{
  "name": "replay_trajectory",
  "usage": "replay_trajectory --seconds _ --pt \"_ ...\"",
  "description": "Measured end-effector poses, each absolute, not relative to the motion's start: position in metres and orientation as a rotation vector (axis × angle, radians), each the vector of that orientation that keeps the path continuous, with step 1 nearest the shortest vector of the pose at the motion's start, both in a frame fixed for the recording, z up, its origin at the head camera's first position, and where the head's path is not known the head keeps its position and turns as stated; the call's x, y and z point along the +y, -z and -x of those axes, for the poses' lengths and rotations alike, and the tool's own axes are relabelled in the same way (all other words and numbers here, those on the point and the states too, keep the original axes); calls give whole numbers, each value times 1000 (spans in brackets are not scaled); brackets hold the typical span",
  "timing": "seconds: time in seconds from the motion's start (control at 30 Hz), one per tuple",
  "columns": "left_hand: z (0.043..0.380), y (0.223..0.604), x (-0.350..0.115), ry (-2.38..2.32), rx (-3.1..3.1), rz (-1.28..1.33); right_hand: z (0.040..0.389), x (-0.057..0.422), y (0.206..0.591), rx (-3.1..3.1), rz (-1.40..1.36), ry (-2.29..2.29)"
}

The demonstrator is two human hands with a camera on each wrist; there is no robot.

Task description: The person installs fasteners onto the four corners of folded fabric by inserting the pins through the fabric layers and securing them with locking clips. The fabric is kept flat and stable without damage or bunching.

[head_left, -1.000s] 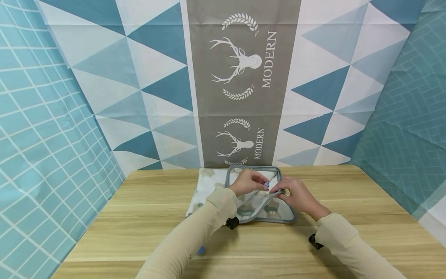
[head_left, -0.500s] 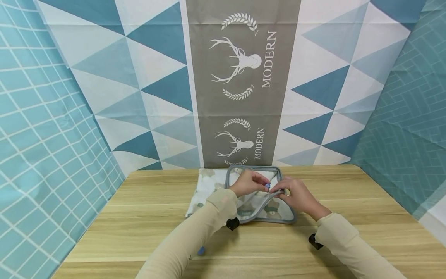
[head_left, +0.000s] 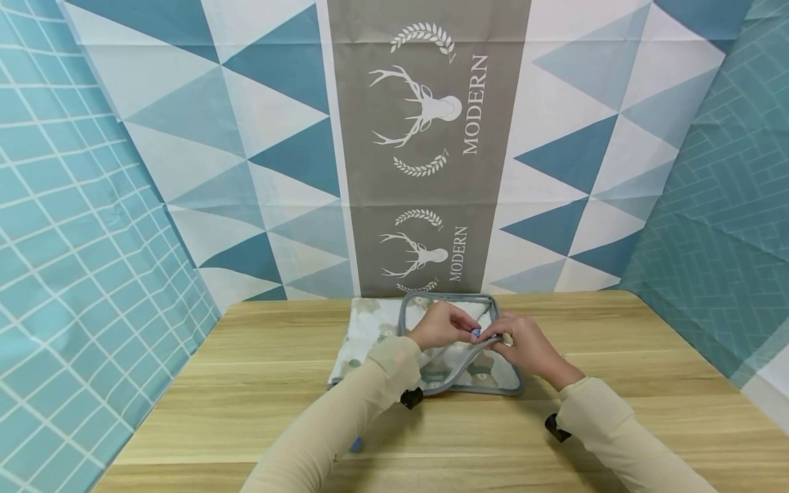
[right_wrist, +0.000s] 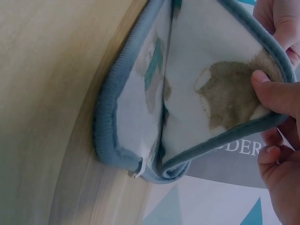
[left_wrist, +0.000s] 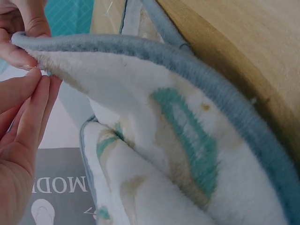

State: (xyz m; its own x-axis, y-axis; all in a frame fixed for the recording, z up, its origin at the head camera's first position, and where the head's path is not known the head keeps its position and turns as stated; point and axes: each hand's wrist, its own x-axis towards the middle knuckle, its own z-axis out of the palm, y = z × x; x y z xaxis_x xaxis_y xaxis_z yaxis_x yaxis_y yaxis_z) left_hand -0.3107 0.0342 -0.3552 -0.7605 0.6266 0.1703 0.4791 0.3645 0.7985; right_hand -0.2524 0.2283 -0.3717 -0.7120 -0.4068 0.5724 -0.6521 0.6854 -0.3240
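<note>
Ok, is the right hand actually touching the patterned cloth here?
Touching. The right wrist view shows it plainly: the right hand has its thumb lying on the patterned cloth, at the grey edging.

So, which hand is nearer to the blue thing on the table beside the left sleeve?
Left. The left hand is beyond the blue thing and to its right, pinching a small blue item; the right hand, gripping the cloth, is farther right.
</note>
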Motion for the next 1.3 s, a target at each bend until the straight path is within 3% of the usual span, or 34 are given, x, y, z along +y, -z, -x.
replay_trajectory --seconds 0.7,1.07,1.3 --pt "308 351 26 -1310 2495 -1056 248 228 370 -2470 -650 -762" --pt "268 345 26 -1015 2804 -1323 248 230 371 -2447 -633 -741" --pt "258 350 43 -764 3155 -1297 249 229 372 -2412 -652 -741"
